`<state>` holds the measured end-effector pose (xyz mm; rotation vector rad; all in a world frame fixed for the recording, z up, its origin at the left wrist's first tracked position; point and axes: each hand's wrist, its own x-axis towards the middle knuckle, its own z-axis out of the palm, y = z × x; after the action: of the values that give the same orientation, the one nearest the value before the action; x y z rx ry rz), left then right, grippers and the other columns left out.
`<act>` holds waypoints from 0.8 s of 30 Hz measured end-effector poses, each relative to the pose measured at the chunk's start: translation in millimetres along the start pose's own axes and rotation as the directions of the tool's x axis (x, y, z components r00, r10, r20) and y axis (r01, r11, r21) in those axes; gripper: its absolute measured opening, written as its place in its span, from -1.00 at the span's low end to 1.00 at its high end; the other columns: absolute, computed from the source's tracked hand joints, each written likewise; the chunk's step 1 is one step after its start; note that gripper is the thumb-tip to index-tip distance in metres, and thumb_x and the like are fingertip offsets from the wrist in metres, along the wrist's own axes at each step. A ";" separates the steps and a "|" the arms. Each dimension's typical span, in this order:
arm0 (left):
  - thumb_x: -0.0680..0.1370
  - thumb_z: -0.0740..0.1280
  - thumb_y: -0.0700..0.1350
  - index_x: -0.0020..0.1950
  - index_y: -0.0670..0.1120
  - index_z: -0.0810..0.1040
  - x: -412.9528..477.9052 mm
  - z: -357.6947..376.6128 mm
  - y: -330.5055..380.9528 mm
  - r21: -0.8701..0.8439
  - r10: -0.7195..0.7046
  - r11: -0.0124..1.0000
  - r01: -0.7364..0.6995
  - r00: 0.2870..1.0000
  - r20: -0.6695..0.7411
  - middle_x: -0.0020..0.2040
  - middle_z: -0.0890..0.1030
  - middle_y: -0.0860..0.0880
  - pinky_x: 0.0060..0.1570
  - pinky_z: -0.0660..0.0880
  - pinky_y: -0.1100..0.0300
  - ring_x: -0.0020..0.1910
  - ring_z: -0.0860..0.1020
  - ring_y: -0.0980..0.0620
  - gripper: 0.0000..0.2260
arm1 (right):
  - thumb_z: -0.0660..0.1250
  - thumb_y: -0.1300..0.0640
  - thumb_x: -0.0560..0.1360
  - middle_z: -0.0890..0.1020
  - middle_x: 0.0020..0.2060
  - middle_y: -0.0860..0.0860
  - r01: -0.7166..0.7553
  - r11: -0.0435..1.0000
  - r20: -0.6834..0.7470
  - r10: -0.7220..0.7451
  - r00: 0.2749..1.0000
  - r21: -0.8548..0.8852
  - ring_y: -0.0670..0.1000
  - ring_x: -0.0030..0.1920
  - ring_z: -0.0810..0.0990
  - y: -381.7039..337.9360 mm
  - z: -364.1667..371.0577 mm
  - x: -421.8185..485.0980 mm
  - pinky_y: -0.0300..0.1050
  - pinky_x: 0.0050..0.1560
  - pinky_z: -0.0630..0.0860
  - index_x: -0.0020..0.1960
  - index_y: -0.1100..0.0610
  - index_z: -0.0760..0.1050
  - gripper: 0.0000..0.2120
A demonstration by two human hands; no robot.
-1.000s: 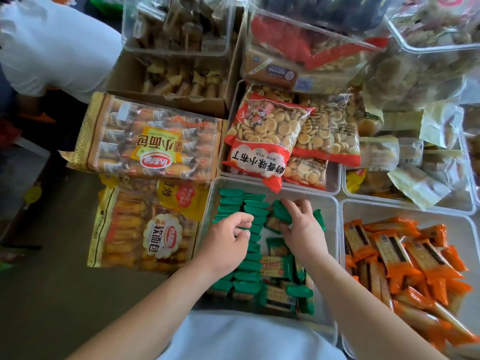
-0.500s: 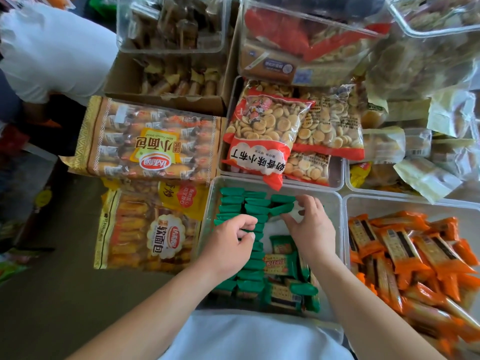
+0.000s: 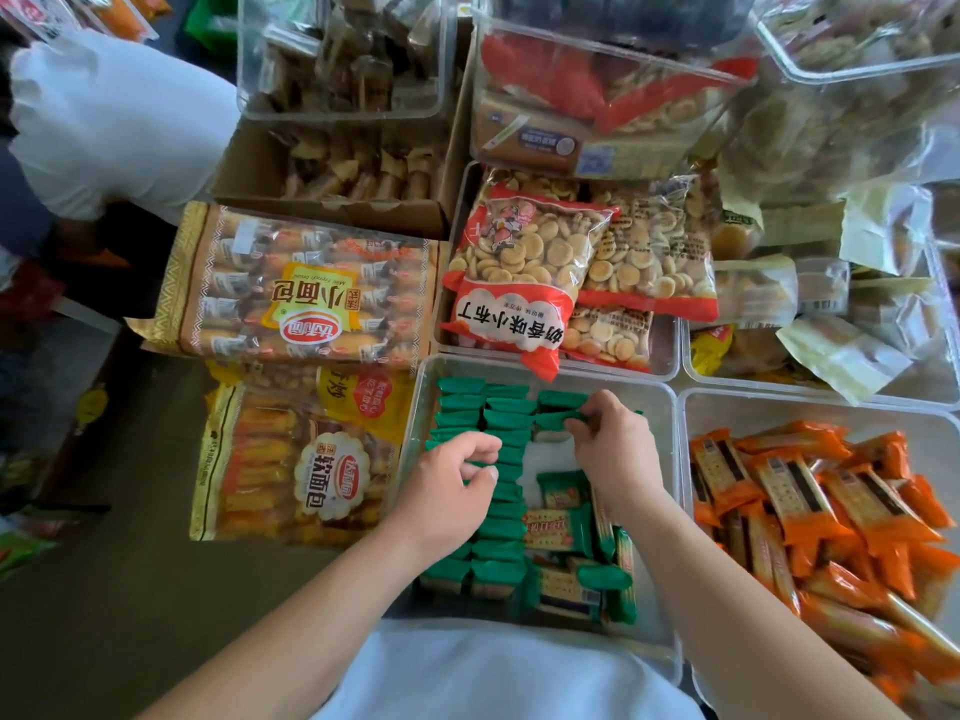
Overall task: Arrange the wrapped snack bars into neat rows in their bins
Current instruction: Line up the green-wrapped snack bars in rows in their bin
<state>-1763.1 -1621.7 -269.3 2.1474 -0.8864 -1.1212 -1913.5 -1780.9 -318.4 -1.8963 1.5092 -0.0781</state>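
A clear plastic bin [image 3: 660, 407] in front of me holds several green-wrapped snack bars [image 3: 506, 407]. Two upright rows fill its left side, and a short third row starts at the top. Loose green bars [image 3: 558, 527] lie flat in the lower middle. My left hand [image 3: 447, 491] rests with curled fingers on the second row, pinching the bar tops. My right hand [image 3: 613, 449] pinches a green bar [image 3: 553, 420] at the third row. A neighbouring bin [image 3: 727, 407] on the right holds a loose heap of orange-wrapped bars [image 3: 810, 491].
Two large bread bags [image 3: 306, 293] lie left of the green bin. A bin with biscuit bags [image 3: 524, 283] stands behind it. More clear bins and a cardboard box [image 3: 337, 200] stand farther back. A person in a white shirt [image 3: 114, 122] is at the upper left.
My right hand carried a green bar from the middle of the bin up to the third row at the top. My left hand stayed on the second row.
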 end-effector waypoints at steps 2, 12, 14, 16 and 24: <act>0.67 0.32 -0.11 0.38 0.12 0.57 -0.7 1.1 -0.2 -0.005 0.000 1.000 0.000 1.000 -0.005 0.20 0.61 0.28 0.06 0.44 0.48 0.12 0.55 0.37 -0.71 | 0.41 0.11 0.59 0.67 -0.12 0.09 -0.028 1.000 -0.015 0.028 0.999 0.012 0.14 -0.16 0.61 0.7 -4.0 1.8 0.03 -0.15 0.61 0.05 0.11 0.50 -0.88; 0.67 0.31 -0.08 0.40 0.11 0.55 -3.6 5.8 5.0 0.033 0.002 0.999 -0.003 1.000 0.025 0.21 0.60 0.26 0.24 0.56 0.21 0.16 0.57 0.29 -0.70 | 0.45 0.10 0.58 0.68 0.04 0.02 -0.074 0.970 0.012 0.073 0.997 0.230 0.07 -0.02 0.65 -6.5 0.2 -1.0 0.10 0.00 0.64 0.19 0.04 0.44 -0.74; 0.67 0.31 -0.08 0.42 0.09 0.54 -3.8 6.5 5.9 0.081 0.013 0.997 -0.017 0.999 0.052 0.24 0.60 0.21 0.24 0.57 0.19 0.16 0.58 0.25 -0.69 | 0.47 0.05 0.56 0.68 0.07 -0.01 -0.067 0.975 0.016 0.065 0.998 0.210 0.03 -0.05 0.66 -7.0 -6.0 -4.3 0.11 0.00 0.65 0.22 0.02 0.46 -0.71; 0.67 0.32 -0.09 0.43 0.05 0.54 -3.6 9.8 9.7 0.143 0.041 0.988 -0.053 0.996 0.084 0.27 0.60 0.15 0.25 0.56 0.17 0.16 0.58 0.20 -0.68 | 0.47 0.02 0.55 0.67 0.10 -0.03 -0.050 0.983 0.009 0.049 0.999 0.177 0.01 -0.05 0.66 -7.8 -19.2 -8.4 0.08 0.03 0.65 0.27 0.04 0.51 -0.67; 0.64 0.31 -0.12 0.33 -0.13 0.50 24.2 74.9 37.7 0.522 0.013 0.806 -0.279 0.890 0.456 0.26 0.53 -0.14 0.25 0.52 -0.08 0.27 0.52 -0.19 -0.73 | 0.45 0.02 0.56 0.67 -0.14 -0.19 0.093 0.989 -0.053 -0.087 0.995 0.118 -0.21 -0.18 0.61 9.6 -83.2 -71.9 -0.19 -0.14 0.59 0.08 -0.03 0.63 -0.89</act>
<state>-1827.5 -1676.3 -291.1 2.2481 -1.7726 -1.4081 -1982.0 -1758.5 -234.9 -1.8771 1.4167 -0.2520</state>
